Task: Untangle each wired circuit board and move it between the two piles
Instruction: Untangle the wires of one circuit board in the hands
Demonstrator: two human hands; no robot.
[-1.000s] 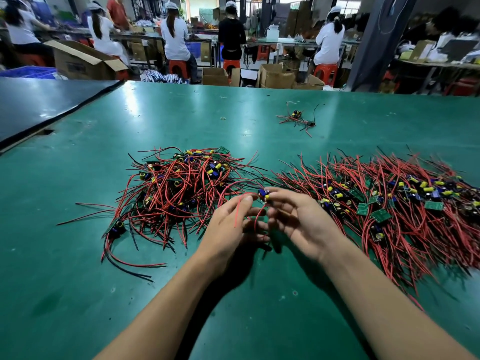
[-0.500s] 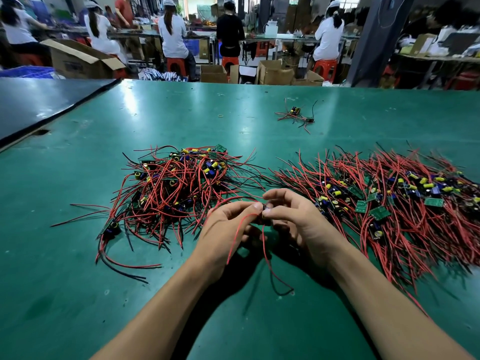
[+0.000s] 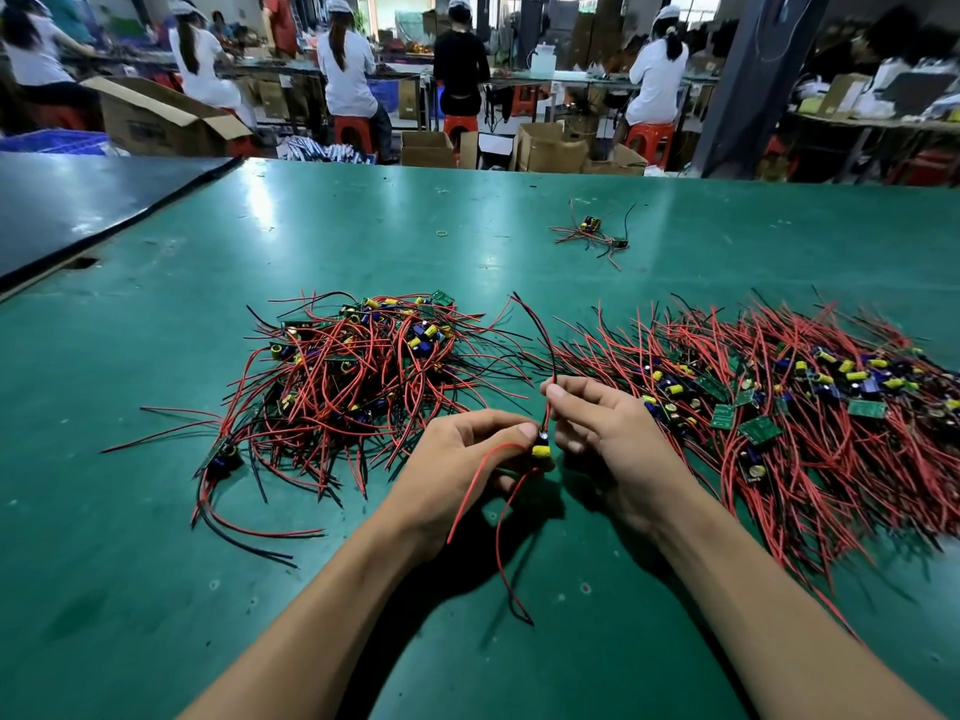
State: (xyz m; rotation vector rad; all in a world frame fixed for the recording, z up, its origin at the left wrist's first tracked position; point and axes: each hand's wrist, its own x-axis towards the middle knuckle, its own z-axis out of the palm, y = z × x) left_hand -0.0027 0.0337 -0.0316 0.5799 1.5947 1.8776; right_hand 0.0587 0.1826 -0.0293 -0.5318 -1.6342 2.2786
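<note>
Holding wired board, left hand, right hand

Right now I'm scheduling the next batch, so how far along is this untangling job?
Probably past half, though that is a judgement. Seemingly done: the bigger right pile, its leads combed fairly straight. In hand: one board, with the left hand gripping it and the right hand pinching its wires. Left: the tangled left pile, plus strays farther back.
</note>
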